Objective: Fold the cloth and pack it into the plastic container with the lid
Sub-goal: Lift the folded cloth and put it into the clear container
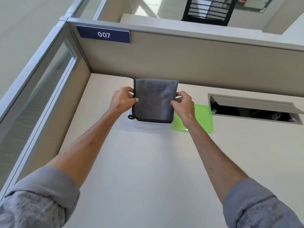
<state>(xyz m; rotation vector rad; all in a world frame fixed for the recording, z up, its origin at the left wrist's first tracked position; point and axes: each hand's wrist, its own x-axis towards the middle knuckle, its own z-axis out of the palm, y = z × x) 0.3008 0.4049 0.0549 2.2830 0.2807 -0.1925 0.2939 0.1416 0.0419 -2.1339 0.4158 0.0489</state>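
Note:
A grey cloth (155, 99) with black trim and a small hanging loop is folded into a rectangle. It is held flat above a clear plastic container (148, 125), which it mostly hides; only the container's near wall shows. My left hand (123, 100) pinches the cloth's left edge and my right hand (183, 104) pinches its right edge. A green lid (202, 119) lies flat on the desk just right of the container, partly behind my right hand.
The white desk (148, 162) is enclosed by beige partition walls (181, 60) at the back and left. An open cable hatch (253, 109) with a raised flap is set into the desk at the right.

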